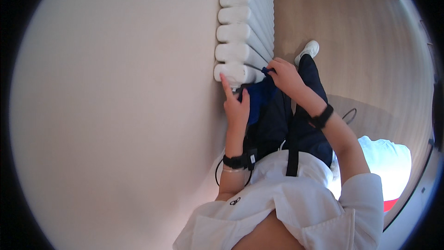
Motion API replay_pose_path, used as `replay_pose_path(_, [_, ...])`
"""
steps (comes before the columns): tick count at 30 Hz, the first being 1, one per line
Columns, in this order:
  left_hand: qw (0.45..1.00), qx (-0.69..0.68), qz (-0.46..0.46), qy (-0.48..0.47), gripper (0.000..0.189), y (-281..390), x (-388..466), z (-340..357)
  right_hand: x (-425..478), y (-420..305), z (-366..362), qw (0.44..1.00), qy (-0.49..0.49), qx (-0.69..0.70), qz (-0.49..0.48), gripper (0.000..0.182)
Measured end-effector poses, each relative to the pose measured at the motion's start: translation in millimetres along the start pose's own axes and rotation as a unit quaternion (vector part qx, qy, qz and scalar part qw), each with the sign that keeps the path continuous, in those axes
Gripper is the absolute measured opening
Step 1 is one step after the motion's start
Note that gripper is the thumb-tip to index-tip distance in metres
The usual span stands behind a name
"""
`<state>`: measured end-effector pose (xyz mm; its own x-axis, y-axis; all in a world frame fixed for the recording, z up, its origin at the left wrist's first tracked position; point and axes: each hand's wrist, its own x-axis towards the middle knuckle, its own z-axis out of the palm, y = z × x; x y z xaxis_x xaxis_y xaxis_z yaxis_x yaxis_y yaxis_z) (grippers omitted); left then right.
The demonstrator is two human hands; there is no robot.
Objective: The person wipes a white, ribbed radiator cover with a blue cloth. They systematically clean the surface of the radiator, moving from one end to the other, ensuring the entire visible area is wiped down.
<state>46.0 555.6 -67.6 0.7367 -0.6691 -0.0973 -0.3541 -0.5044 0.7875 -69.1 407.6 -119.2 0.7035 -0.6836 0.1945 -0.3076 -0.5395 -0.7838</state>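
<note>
A white column radiator [234, 34] runs along the wall, its nearest end section just in front of me. My left hand [237, 107] is at that end, with the index fingertip against the top of the last section and the thumb spread away. No object shows in its grasp. At the radiator's front face, my right hand [282, 74] pinches a dark blue cloth [262, 95], and a small bunched bit pokes out at the fingertips, beside the gap between the last two sections. The rest of the cloth hangs below, partly behind my left thumb.
A pale wall [121, 93] rises close on the left. Wood-look floor [347, 41] spreads to the right, where a thin dark cable loop [349, 115] shows. A brightly lit whitish object with a red lower edge [386, 166] is at right. Black bands circle both wrists.
</note>
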Motion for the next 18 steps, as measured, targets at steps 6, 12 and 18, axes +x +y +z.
replay_pose_path(6, [0.997,-0.044,-0.007,0.063,0.069,5.5,3.8,-12.3,28.0,-95.9,-6.7,0.986,0.069,0.147,-0.028,0.024])
replay_pose_path(12, [0.998,0.014,0.016,0.063,0.063,8.5,10.3,-10.4,34.7,-77.2,34.1,0.975,-0.003,-0.007,-0.221,0.017])
replay_pose_path(18, [0.988,0.050,0.116,0.091,0.036,9.1,11.0,-13.1,57.1,-42.7,6.6,0.986,0.108,0.001,-0.127,0.013])
